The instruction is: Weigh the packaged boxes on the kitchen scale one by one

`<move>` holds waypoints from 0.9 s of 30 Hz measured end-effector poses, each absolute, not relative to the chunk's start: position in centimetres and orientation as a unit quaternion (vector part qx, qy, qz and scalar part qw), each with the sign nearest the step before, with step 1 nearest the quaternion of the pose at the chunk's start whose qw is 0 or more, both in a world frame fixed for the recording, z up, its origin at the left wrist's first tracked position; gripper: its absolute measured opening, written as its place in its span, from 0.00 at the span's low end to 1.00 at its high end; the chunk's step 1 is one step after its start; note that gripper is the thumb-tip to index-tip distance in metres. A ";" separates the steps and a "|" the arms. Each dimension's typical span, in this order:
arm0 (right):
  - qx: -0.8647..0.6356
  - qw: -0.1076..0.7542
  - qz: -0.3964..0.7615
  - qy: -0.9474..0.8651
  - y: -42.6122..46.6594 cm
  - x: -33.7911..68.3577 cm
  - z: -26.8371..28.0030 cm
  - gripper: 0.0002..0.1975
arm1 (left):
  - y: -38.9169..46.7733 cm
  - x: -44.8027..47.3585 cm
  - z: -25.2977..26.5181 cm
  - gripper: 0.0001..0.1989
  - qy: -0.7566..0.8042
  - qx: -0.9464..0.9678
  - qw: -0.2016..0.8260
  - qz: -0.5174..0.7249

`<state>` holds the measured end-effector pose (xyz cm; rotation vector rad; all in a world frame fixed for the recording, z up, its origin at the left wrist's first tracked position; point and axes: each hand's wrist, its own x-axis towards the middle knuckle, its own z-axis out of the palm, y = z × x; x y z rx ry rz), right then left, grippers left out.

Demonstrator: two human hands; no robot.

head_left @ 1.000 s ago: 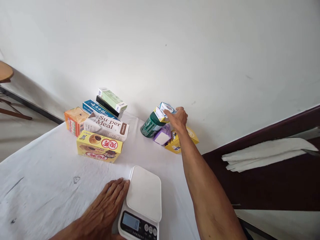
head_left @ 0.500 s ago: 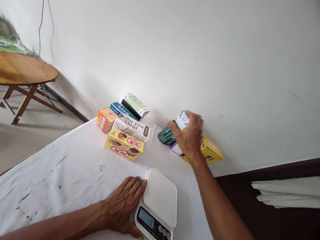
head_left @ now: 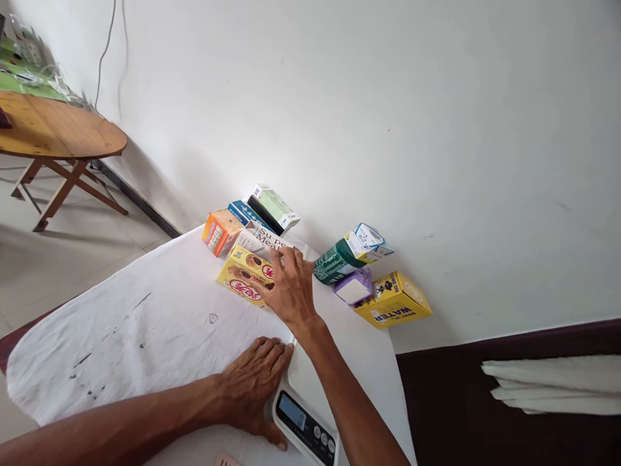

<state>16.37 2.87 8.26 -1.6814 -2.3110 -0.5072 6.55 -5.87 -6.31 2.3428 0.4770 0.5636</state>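
Observation:
Flat on the white cloth, my left hand (head_left: 255, 385) rests with fingers stretched out along the left edge of a white kitchen scale (head_left: 305, 414). My right hand (head_left: 291, 288) is over the right end of a yellow snack box (head_left: 237, 275), thumb and fingers apart; whether it touches the box is unclear. Just behind that box lies a white "Su-per Meal" box (head_left: 259, 238), partly covered by my fingers. To the right, a white and blue carton (head_left: 365, 241) sits on top of a dark green can (head_left: 334, 264).
An orange box (head_left: 220, 232), a blue box (head_left: 245, 213) and a light green box (head_left: 276, 206) stand at the back left. A purple and white pack (head_left: 354, 287) and a yellow "WATER" box (head_left: 395, 301) are at right. A wall (head_left: 388, 129) rises behind; a wooden table (head_left: 63, 126) stands left.
My right hand has let go of the white and blue carton at the green can and moved left to the yellow snack box. My left hand stays beside the scale.

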 end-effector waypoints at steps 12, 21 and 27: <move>-0.623 0.206 -0.044 -0.753 0.8 17.4 5.5 0.24 | -5.6 6.6 -6.0 0.64 0.174 0.903 0.323 0.225; -0.604 0.363 0.244 -0.666 -0.6 19.3 5.8 0.15 | -5.9 6.5 -5.0 0.65 0.201 0.905 0.311 0.211; -0.637 0.465 0.228 -0.571 -6.5 23.4 10.5 0.20 | -5.8 6.3 -4.1 0.64 0.195 0.913 0.303 0.190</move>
